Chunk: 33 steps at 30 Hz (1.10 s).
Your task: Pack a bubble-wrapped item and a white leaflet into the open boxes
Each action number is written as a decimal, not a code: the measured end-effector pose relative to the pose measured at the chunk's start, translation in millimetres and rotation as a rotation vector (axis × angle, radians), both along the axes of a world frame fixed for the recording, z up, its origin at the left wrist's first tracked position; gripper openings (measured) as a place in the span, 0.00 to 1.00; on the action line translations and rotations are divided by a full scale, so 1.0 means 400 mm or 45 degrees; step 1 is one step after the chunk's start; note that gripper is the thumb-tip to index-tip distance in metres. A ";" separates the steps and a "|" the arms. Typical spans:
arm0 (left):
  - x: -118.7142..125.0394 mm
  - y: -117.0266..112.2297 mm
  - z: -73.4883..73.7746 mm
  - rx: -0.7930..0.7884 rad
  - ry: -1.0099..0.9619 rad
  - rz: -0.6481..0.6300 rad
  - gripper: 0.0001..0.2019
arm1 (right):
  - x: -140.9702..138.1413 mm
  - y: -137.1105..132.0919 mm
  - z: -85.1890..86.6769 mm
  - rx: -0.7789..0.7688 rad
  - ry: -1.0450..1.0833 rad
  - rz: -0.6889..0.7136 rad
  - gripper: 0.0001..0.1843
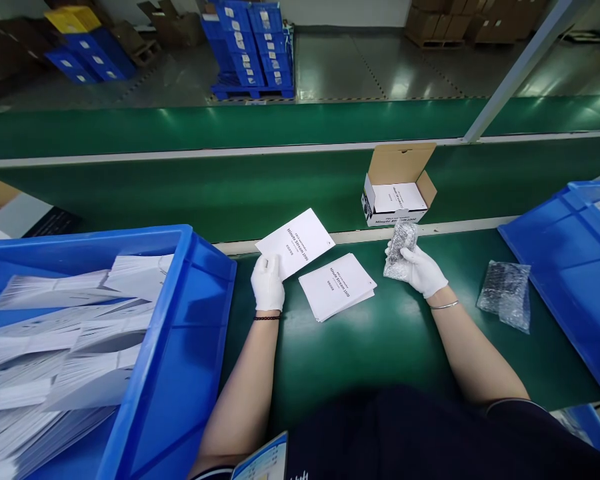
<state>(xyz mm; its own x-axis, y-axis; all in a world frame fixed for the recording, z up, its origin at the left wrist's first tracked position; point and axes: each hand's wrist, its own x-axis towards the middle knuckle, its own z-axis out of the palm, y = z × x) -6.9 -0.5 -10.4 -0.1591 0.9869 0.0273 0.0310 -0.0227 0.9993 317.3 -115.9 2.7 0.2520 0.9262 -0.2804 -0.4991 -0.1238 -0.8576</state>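
My left hand, in a white glove, grips the lower left corner of a white printed booklet. Just right of it, a small stack of matching booklets lies on the green work surface. In my right hand, also gloved, is a bubble-wrapped item; what is inside the wrap cannot be made out. Beyond that hand stands a small white box with its brown lid raised, and a white booklet lies inside it.
A blue bin full of booklets stands at the left. At the right are another blue bin and a bubble-wrapped packet. A green conveyor belt runs behind, crossed by a slanted metal post. Stacked blue crates stand beyond.
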 end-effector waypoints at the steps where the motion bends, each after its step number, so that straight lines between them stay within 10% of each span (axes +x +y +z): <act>1: 0.000 -0.001 0.003 0.015 0.044 -0.003 0.15 | -0.002 0.000 0.002 -0.002 0.007 -0.006 0.24; 33: 0.005 -0.006 0.009 0.008 0.044 -0.035 0.15 | -0.018 -0.002 0.013 -0.053 -0.025 -0.012 0.22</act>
<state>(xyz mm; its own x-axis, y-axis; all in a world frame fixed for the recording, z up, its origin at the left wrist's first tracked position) -4.9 -3.0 -6.8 -0.1309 0.9907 0.0383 0.0645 -0.0301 0.9975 310.2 -116.8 8.0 0.2667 0.9114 -0.3133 -0.4839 -0.1545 -0.8614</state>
